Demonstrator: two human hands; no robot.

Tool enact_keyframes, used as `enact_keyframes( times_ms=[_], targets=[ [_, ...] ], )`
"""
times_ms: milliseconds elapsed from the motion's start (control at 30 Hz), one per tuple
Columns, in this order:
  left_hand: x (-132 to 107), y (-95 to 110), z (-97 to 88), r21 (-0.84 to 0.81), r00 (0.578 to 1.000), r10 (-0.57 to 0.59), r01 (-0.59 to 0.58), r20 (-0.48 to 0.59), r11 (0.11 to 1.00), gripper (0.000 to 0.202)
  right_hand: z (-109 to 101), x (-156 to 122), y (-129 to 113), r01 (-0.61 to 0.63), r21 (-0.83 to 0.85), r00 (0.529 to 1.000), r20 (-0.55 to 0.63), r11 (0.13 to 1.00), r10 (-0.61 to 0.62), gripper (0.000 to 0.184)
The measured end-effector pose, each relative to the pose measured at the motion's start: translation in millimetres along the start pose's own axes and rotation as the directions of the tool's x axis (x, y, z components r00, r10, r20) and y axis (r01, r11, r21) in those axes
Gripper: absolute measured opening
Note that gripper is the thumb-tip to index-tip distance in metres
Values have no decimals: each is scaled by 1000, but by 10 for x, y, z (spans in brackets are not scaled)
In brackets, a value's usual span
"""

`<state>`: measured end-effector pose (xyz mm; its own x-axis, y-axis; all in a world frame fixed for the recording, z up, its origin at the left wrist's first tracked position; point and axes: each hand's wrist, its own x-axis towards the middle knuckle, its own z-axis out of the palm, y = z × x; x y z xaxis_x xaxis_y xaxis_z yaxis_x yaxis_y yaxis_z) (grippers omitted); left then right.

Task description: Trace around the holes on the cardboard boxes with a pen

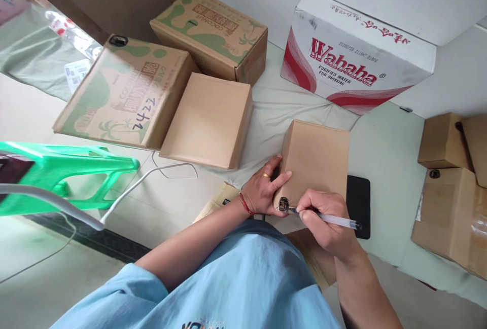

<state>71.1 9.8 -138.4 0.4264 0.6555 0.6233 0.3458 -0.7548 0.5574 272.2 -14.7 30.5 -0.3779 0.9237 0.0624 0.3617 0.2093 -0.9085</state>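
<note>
My left hand, with a ring and a red cord bracelet at the wrist, grips the left side of a plain brown cardboard box, its thumb over the top edge. A pen with a clear barrel is pinched in my right hand. The pen's tip is at the near left corner of the box, by a black patch. Whether the tip touches the box I cannot tell. The underside of the box and several of my left fingertips are hidden.
Another plain box stands left, against two green-printed coconut cartons. A white Wahaha carton is at the back. A flat black rectangle lies right of my box. More boxes are far right; a green stool is left.
</note>
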Motion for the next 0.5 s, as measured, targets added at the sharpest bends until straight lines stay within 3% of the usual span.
enact_keyframes(
  times_ms=[333,500],
  targets=[
    [10,15,-15,12,1000,7,-7,2,1000,129,-21,-2,16,32,29,999,4,999,-32,22],
    [1,14,-21,18,1000,-4,3,17,1000,129,-19,-137,144,10,168,999,-37,986,-4,18]
  ],
)
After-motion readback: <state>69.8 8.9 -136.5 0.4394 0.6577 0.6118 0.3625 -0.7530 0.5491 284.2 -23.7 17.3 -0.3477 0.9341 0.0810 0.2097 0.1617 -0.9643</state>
